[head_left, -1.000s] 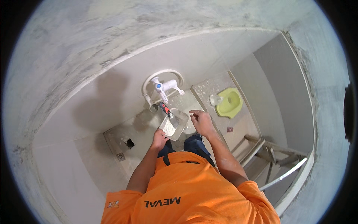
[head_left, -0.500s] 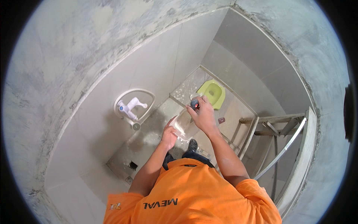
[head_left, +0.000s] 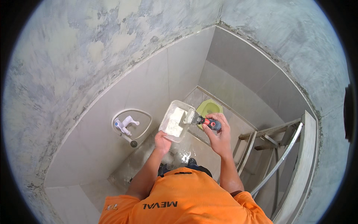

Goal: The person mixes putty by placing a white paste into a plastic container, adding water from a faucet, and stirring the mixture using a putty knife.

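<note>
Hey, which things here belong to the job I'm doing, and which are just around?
In use:
- Tub, held in your left hand
- White paste, in the tub
- Scraper, held in your right hand, its blade at the tub

Just around:
- Tap and hose
- Green toilet
- Frame, on the right

Red-and-dark scraper handle (head_left: 214, 124), white paste (head_left: 175, 121)

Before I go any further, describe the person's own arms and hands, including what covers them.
The left hand and right hand are bare, with no gloves or watch visible. The forearms are uncovered. Short, bright orange fabric sleeves match the shirt; the left sleeve carries a small pale print, while the right sleeve shows none.
</note>
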### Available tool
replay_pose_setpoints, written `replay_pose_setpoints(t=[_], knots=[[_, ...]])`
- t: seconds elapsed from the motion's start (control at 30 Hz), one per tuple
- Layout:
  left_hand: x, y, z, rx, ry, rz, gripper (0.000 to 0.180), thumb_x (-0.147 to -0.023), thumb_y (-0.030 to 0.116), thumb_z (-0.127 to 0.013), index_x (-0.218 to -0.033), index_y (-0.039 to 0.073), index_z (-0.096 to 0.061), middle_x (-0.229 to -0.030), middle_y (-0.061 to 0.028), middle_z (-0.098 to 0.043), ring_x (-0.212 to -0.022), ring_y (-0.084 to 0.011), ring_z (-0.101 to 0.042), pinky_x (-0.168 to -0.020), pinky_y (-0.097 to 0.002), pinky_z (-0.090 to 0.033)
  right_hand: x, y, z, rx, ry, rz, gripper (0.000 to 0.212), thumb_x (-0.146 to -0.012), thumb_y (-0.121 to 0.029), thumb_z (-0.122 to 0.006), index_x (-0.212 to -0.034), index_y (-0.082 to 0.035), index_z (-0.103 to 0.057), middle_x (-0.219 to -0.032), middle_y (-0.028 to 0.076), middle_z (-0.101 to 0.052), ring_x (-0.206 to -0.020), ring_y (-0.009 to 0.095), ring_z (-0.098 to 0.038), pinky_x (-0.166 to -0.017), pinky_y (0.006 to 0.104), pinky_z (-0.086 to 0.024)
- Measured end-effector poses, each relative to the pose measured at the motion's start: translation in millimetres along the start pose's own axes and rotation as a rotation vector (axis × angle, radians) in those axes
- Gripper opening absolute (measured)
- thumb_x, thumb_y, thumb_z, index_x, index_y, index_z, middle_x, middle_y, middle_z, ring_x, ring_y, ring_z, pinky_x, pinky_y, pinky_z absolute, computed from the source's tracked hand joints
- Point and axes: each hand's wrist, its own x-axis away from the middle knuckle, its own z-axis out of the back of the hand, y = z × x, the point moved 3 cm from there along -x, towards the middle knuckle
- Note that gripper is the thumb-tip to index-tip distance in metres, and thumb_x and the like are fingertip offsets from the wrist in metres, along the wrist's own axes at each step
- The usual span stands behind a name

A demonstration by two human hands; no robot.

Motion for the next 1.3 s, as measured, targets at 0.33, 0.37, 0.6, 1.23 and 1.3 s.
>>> replay_pose_setpoints(t=[0.33, 0.37, 0.6, 1.23, 1.3], knots=[[-1.3, -12.1, -9.3, -0.177, -0.009, -0.049, 0.068, -0.081, 0.014, -0.046, -0.146, -0.005, -0.039, -0.146, -0.0205, -0.05, -0.137, -0.0343, -0.048, -0.117, -0.0482, -0.036, 7.8, 17.9, 11.7, -0.13, -0.004, -0.086, 0.029, -0.083, -0.003, -0.076, -0.11, 0.001, -0.066, -0.111, 0.01, -0.063, -0.105, 0.021, -0.059, -0.096, 0.0314, -0.045], [-1.7, -7.2, -14.5, -0.177, -0.005, -0.042, 0.068, -0.081, 0.014, -0.046, -0.146, -0.005, -0.039, -0.146, -0.0205, -0.05, -0.137, -0.0343, -0.048, -0.117, -0.0482, -0.036, 8.8, 18.3, 13.2, -0.117, -0.017, -0.084, 0.03, -0.083, -0.003, -0.076, -0.111, 0.001, -0.067, -0.111, 0.01, -0.062, -0.106, 0.021, -0.059, -0.097, 0.0313, -0.045], [-2.3, 7.0, -29.4, -0.252, 0.136, -0.034, 0.063, -0.088, 0.018, -0.043, -0.146, -0.007, -0.036, -0.147, -0.0207, -0.048, -0.137, -0.0332, -0.048, -0.118, -0.0485, -0.036, 13.9, 27.4, 19.4, -0.215, 0.006, -0.102, 0.03, -0.082, 0.0, -0.075, -0.11, 0.002, -0.065, -0.113, 0.01, -0.061, -0.109, 0.021, -0.057, -0.099, 0.0317, -0.043], [4.2, 23.6, -111.7, -0.679, 0.123, 0.122, 0.067, -0.097, 0.052, -0.062, -0.137, -0.001, -0.052, -0.131, -0.0143, -0.061, -0.121, -0.0257, -0.06, -0.104, -0.0463, -0.047, -5.4, 81.5, -3.5, -0.37, 0.164, -0.289, 0.043, -0.091, -0.011, -0.072, -0.129, -0.002, -0.057, -0.122, 0.009, -0.056, -0.113, 0.017, -0.054, -0.1, 0.0314, -0.043], [7.1, 24.3, -124.6, -0.714, 0.107, 0.112, 0.068, -0.096, 0.052, -0.063, -0.138, 0.0, -0.052, -0.134, -0.0134, -0.059, -0.126, -0.0274, -0.056, -0.108, -0.0482, -0.043, -8.6, 88.4, -7.2, -0.347, 0.192, -0.288, 0.05, -0.092, -0.015, -0.072, -0.137, -0.005, -0.053, -0.128, 0.01, -0.054, -0.116, 0.018, -0.053, -0.101, 0.0326, -0.043]])
